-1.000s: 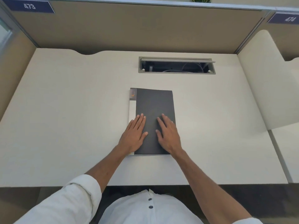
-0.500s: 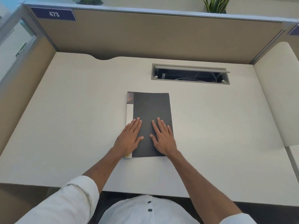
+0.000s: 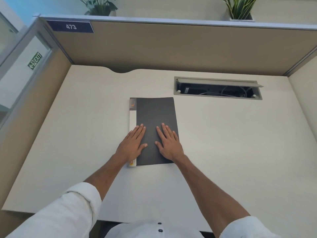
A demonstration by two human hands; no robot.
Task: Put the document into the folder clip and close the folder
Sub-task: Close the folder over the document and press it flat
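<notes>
A dark grey folder point(image 3: 155, 115) with a white spine strip along its left edge lies shut and flat in the middle of the cream desk point(image 3: 231, 152). My left hand point(image 3: 133, 143) rests flat on its lower left part, over the spine strip, fingers spread. On the lower right part of the cover lies my right hand point(image 3: 169, 142), also flat with its fingers apart. Neither hand grips anything. The document is not visible; the cover hides the inside.
An open cable tray point(image 3: 217, 88) is sunk into the desk at the back right. Beige partition walls point(image 3: 171, 47) close the desk at the back and left, with a "473" label point(image 3: 71, 26). Two plants point(image 3: 239, 7) stand behind the partition.
The camera has tilted up and to the left, so more of the partition and the plants show. Both hands stay flat on the shut folder, which has not moved on the desk.
</notes>
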